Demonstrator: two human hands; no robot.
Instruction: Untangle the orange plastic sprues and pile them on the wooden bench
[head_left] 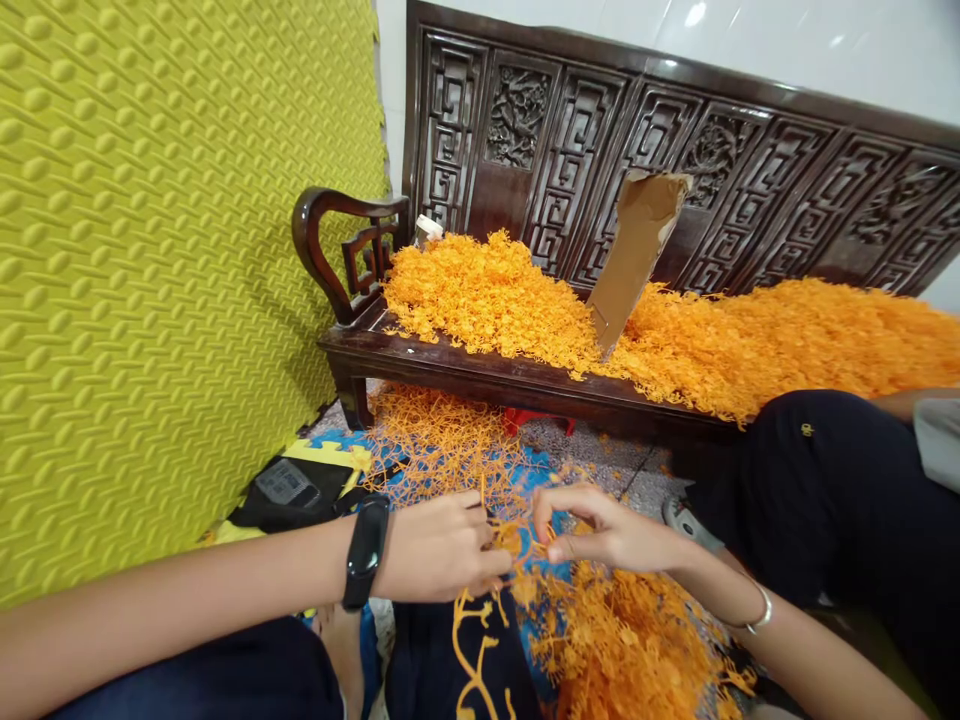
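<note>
My left hand (439, 550), a black band on its wrist, is closed with curled fingers around an orange plastic sprig (517, 548). Facing it is my right hand (615, 530), its thumb and forefinger pinched on a thin orange piece at the sprig's near end. Fingers partly hide both grips. Beneath my right hand lies a heap of orange plastic flowers (630, 640). Bare orange branching stems (476, 670) rest on dark cloth below my left hand, and a tangle of similar stems (442, 440) spreads on the floor beyond it.
A carved dark wooden bench (465, 350) carries large orange heaps (487, 290), with a cardboard piece (637, 250) standing among them. Yellow foam matting (172, 250) stands on the left. A black bag (292, 490) lies near it. Another person's dark-clad knee (810, 470) is at right.
</note>
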